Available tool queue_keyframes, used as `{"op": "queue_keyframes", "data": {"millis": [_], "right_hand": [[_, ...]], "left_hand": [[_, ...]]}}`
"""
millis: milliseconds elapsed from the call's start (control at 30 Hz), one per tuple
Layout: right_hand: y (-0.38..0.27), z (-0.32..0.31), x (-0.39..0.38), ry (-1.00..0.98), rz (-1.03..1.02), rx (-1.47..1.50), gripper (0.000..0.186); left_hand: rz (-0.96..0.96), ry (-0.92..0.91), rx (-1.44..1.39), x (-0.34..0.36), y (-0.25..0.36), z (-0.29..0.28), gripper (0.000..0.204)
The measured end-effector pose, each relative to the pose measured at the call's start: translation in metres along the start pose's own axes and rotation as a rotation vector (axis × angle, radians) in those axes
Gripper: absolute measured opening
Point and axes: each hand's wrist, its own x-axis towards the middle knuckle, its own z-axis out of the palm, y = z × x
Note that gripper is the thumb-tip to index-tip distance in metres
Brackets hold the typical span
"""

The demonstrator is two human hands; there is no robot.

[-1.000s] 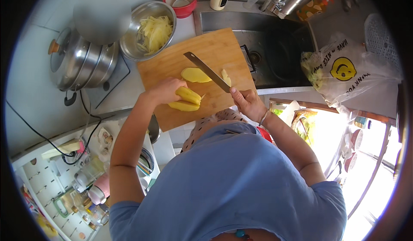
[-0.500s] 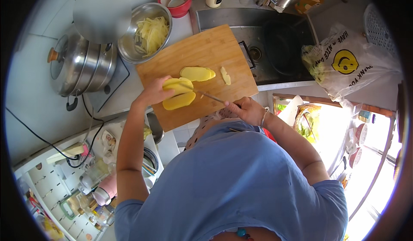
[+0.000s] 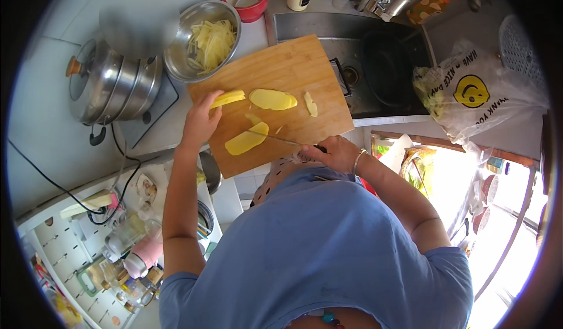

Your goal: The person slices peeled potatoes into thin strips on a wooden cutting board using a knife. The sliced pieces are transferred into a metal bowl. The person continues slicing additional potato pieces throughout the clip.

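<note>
My left hand (image 3: 202, 120) is closed on a thick yellow potato piece (image 3: 229, 98), at the left part of a wooden cutting board (image 3: 275, 63). In my right hand (image 3: 339, 153) I grip a knife (image 3: 286, 140) by its dark handle, at the board's near edge. The thin blade points left, its tip by a flat potato slice (image 3: 246, 140). A small potato sliver lies just beyond that slice. Farther back on the board lie a stack of potato slices (image 3: 272, 99) and a narrow potato offcut (image 3: 311, 104).
Behind the board's left corner stands a steel bowl (image 3: 233, 46) of potato strips. A red bowl (image 3: 258, 12) with a spoon is beyond it. A steel steamer pot (image 3: 109, 88) stands left. Right are the sink (image 3: 319, 21) and a plastic bag (image 3: 469, 109).
My left hand has drawn left with the potato piece, away from the flat slice. The knife, still in my right hand, has shifted slightly nearer me. The view has moved slightly.
</note>
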Motion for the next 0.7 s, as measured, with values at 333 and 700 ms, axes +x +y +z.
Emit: {"op": "queue_keyframes", "data": {"millis": [333, 700], "right_hand": [[-0.003, -0.007, -0.012, 0.014, 0.001, 0.199, 0.077], [-0.004, -0.007, -0.005, 0.123, 0.053, 0.198, 0.077]], "left_hand": [[-0.053, 0.074, 0.018, -0.031, 0.010, 0.000, 0.062], [0.179, 0.019, -0.030, -0.106, 0.045, 0.056, 0.051]]}}
